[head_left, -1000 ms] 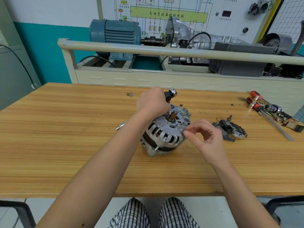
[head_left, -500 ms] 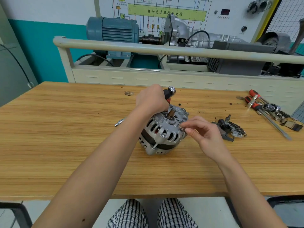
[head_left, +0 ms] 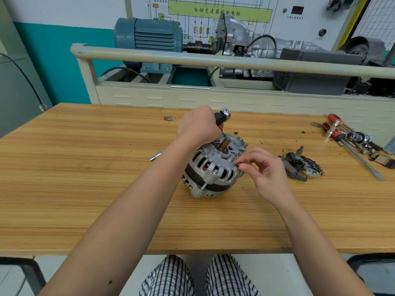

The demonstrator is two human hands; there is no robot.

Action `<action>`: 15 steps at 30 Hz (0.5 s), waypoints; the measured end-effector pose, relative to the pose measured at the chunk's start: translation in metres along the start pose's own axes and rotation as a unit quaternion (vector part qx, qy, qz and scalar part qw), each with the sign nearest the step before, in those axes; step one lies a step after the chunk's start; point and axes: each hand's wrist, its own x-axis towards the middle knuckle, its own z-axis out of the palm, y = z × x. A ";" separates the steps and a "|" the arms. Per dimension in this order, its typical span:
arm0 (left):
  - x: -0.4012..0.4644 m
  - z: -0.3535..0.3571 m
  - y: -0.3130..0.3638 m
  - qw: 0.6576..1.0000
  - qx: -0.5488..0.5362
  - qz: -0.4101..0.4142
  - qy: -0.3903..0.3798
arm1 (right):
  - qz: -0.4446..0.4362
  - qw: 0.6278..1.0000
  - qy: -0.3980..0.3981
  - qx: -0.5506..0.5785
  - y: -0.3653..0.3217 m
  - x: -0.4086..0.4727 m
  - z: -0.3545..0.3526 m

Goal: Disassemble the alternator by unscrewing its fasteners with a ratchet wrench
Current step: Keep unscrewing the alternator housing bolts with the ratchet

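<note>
The alternator [head_left: 213,167] is partly stripped, a removed part [head_left: 303,165] lying right of it, one housing bolt [head_left: 214,172] remaining; left hand [head_left: 198,127] grips the ratchet wrench [head_left: 223,116], right hand [head_left: 265,167] pinches its rim

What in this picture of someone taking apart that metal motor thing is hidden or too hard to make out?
Head view, the only one:
- The ratchet wrench: the left hand covers most of it; only its handle end shows.
- What the right hand pinches at the alternator rim: too small, covered by fingertips.
- The alternator's far side and underside: hidden by its own body.
- The tools at the table's right edge: partly cut off by the frame.
</note>
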 end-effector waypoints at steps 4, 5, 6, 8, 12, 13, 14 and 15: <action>0.001 0.001 0.000 1.000 0.007 0.000 0.003 | 0.034 0.997 -0.022 0.073 -0.001 -0.002 -0.009; 0.001 0.002 0.000 1.000 0.008 0.000 0.003 | 0.049 0.995 -0.004 0.083 -0.002 -0.002 -0.010; 0.001 0.002 0.000 1.000 0.010 0.000 0.005 | 0.059 0.995 0.018 0.080 -0.003 -0.001 -0.010; 0.001 0.002 0.000 1.000 0.010 0.001 0.005 | 0.064 0.996 0.042 0.054 -0.005 0.000 -0.007; 0.002 0.003 -0.001 1.000 0.005 0.001 0.006 | 0.041 0.998 0.037 0.006 -0.006 0.002 -0.002; 0.002 0.003 -0.001 1.000 0.004 0.001 0.006 | 0.030 0.999 0.036 -0.014 -0.004 0.002 -0.002; 0.002 0.003 -0.001 1.000 0.003 0.001 0.007 | 0.020 0.999 0.037 -0.029 -0.003 0.003 -0.001; 0.003 0.003 -0.001 1.000 0.004 0.001 0.007 | 0.012 0.999 0.037 -0.038 -0.002 0.003 -0.001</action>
